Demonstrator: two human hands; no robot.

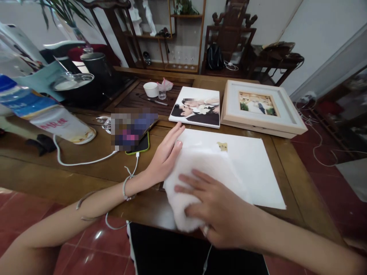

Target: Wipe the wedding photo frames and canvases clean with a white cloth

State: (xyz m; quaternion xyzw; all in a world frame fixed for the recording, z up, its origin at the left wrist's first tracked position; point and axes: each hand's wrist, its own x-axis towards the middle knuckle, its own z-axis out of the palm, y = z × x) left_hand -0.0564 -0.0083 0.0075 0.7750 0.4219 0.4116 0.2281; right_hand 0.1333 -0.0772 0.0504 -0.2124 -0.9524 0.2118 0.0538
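A white flat board [265, 179] with a small tan patch [222, 146] on it lies at the front of the wooden table. Over its left half is spread a fluffy white cloth [179, 200], which hangs a little past the table's front edge. My right hand [212, 206] presses on the cloth, fingers spread and bent into it, slightly blurred. Along the board's left edge rests my left hand [166, 154], its fingers stretched out and thumb apart. The cloth hides much of the board beneath.
Behind the board are a photo panel [197, 107] and a framed picture [260, 105]. Leftward lie a phone with a green edge [146, 144], a white cable [86, 163], a tilted bottle-like package [57, 118] and a lidded pot [74, 89]. A white cup [151, 90] stands farther back.
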